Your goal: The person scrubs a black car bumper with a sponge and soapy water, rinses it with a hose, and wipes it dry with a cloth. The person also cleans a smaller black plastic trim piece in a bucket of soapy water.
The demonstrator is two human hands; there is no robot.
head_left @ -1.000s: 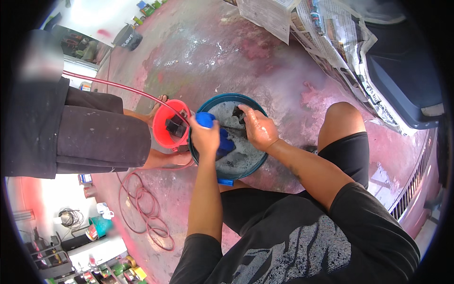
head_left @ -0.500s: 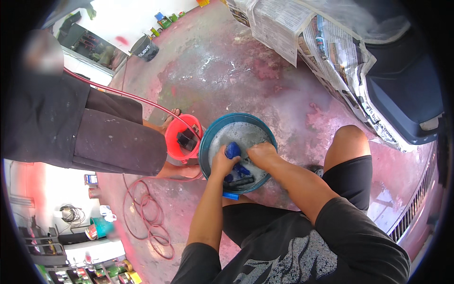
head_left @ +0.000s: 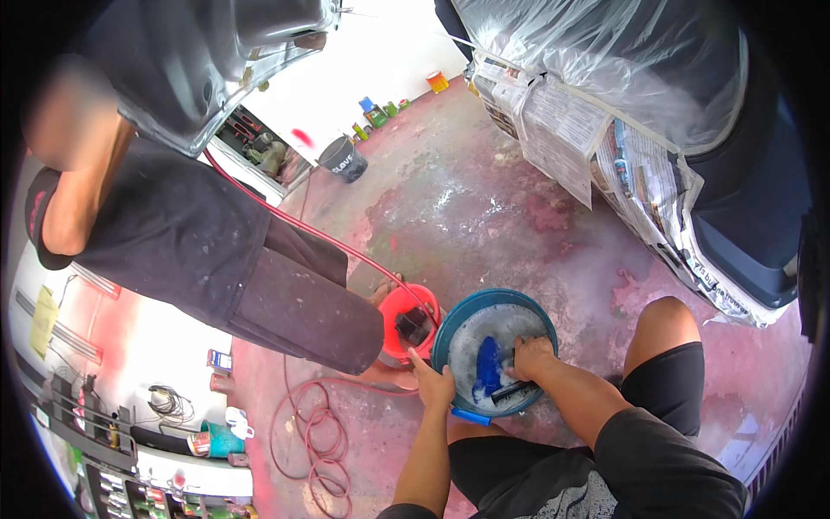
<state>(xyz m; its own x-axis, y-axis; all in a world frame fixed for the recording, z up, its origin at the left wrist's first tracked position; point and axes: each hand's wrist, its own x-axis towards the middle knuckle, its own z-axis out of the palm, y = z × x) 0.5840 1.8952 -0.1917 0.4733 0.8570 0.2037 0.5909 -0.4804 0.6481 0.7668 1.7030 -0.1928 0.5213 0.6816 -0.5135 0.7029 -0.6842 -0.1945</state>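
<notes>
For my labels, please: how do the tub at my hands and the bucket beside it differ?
The tub is teal, the bucket red. The tub looks wider than the bucket. The tub holds suds and a blue item; the bucket holds a black item. Both are round and open-topped.

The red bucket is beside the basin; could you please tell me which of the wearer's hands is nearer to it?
Left. The left hand is close to the bucket, by the left rim of the basin; the right hand is farther off, inside the basin.
</notes>
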